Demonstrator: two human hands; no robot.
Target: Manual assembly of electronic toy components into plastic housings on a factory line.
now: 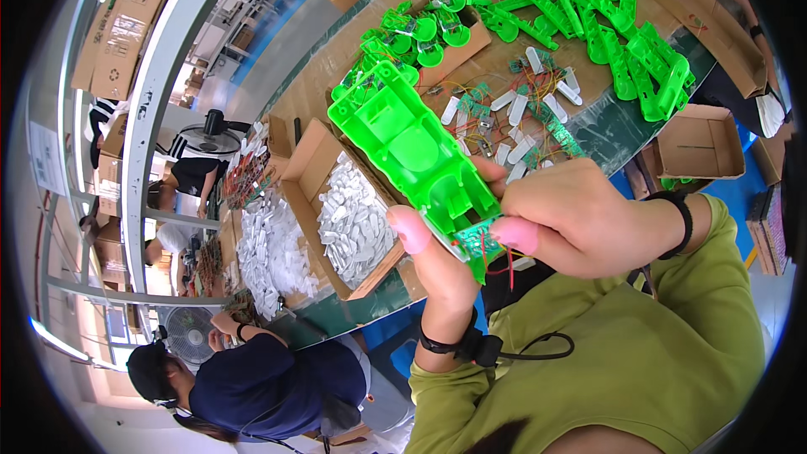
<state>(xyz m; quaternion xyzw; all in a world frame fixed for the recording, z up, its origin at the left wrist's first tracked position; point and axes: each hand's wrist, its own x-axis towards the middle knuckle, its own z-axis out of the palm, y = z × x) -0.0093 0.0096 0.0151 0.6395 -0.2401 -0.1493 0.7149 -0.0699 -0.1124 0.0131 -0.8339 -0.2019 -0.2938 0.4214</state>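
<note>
Both my hands hold a bright green plastic shell (408, 147), long and open side up, over the table edge. My left hand (439, 265) grips its near end from below, the thumb in a pink fingertip cover. My right hand (580, 217) closes on the same end from the right, also with a pink-covered fingertip pressing on a small green circuit board (476, 241) seated in the shell. Thin red wires hang from the board.
A cardboard box of white plastic parts (353, 223) sits just left of my hands, with a loose white pile (267, 256) beyond it. Green shells (626, 42), wired boards and white pieces (517, 113) cover the table. A person in dark blue (252, 382) works at lower left.
</note>
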